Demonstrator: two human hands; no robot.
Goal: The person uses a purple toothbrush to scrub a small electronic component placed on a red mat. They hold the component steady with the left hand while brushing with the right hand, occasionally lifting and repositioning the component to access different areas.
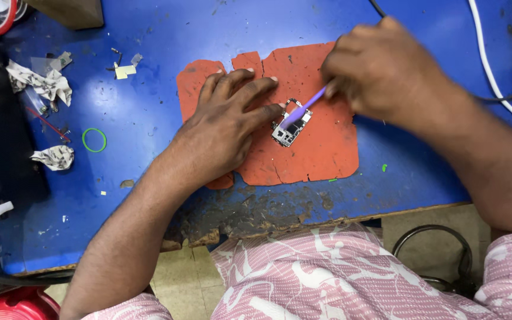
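Note:
A small circuit board [287, 131] lies on a torn orange mat [321, 148] in the middle of a blue worktable. My left hand [226, 127] rests flat on the mat, its fingertips pressed against the board's left edge. My right hand [380, 71] grips a thin purple tool [304, 106] whose tip touches the top of the board.
The blue table [149, 154] has a worn, chipped front edge. At the left lie crumpled paper scraps [45, 83], a green rubber ring [94, 140], bits of tape and a dark object. White and black cables [493, 77] run along the right.

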